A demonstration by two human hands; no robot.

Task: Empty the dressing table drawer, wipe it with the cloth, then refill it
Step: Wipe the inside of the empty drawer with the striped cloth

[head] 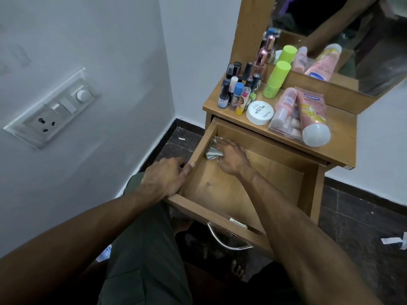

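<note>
Right hand [231, 156] on cloth [212, 150] inside open drawer [253, 188], left hand [164, 176] gripping its side

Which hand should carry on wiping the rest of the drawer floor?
The right hand. It already holds the cloth inside the drawer, at the far left corner. The left hand grips the drawer's left wall, steadying it.

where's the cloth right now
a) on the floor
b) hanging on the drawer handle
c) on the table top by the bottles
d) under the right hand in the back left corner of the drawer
d: the right hand presses the crumpled cloth against the bottom of the open drawer, near its back left corner, while the left hand grips the drawer's left wall.
</note>
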